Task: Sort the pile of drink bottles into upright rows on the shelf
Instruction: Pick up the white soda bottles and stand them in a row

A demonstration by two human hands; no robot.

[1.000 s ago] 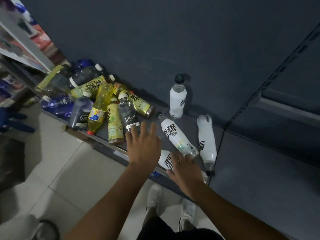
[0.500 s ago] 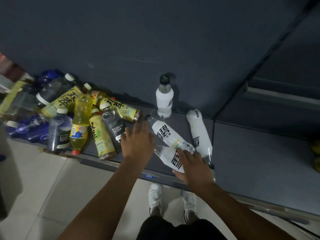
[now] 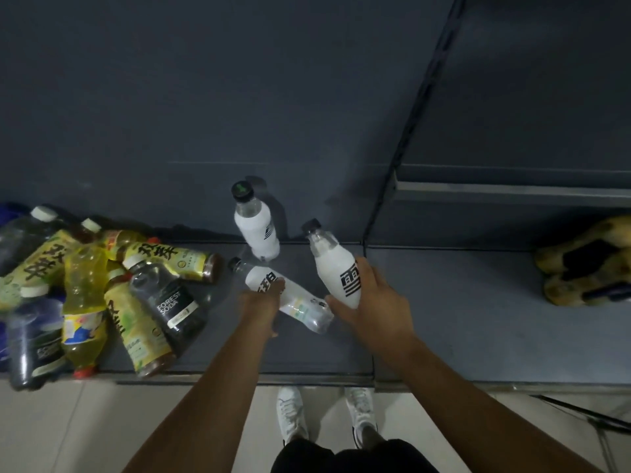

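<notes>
The right hand [image 3: 372, 302] is gripping 1 white bottle [image 3: 336, 268], tilted, cap toward upper left. The left hand [image 3: 261, 300] is closing on a lying bottle [image 3: 293, 300], its long axis running diagonally at centre frame. 1 upright bottle [image 3: 256, 227] is standing just behind.

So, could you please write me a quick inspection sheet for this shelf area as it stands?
Surface: dark grey metal shelf, low, above a pale tiled floor.
Job's things: one white-sleeved bottle with a black cap upright at the back; another white bottle lying flat.
Clutter: jumbled pile of yellow and dark drink bottles at left.
Hands: right hand grips a tilted white bottle; left hand is on the lying bottle.
Cables: nothing seen.
Surroundings: blurred yellow-and-black object on the shelf at right.
</notes>
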